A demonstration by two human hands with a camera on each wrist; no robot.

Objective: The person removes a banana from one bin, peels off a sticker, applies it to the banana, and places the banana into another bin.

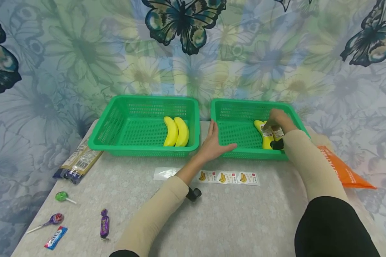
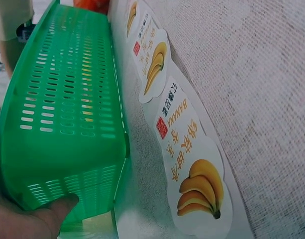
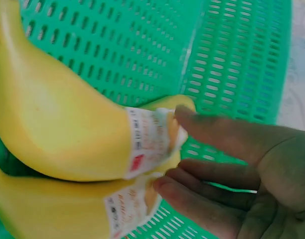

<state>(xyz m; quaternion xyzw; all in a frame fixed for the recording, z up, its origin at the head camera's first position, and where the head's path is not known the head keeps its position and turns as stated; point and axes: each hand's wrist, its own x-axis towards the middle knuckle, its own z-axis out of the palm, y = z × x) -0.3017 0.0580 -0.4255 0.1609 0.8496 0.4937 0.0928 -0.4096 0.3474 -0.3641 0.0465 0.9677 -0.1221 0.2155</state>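
Observation:
Two yellow bananas point(image 1: 265, 135) with white labels lie side by side in the right green basket point(image 1: 238, 153). My right hand point(image 1: 278, 119) reaches into that basket from the right. In the right wrist view, its thumb point(image 3: 212, 130) touches one banana's label point(image 3: 152, 134), with the fingertips across from it, beside the other banana's label point(image 3: 132, 206). My left hand point(image 1: 213, 144) rests straight-fingered against the same basket's near left corner, thumb spread along the front rim. Below the left wrist lies a strip of banana stickers point(image 1: 228, 177); the forearm covers part of it.
The left green basket point(image 1: 144, 147) holds two bananas point(image 1: 176, 132). Gold packets point(image 1: 80, 162) lie beside it. Lollipops point(image 1: 62, 196) and small wrapped sweets point(image 1: 104, 224) are at the left front. An orange bag point(image 1: 345, 169) lies at the right, beyond my right forearm.

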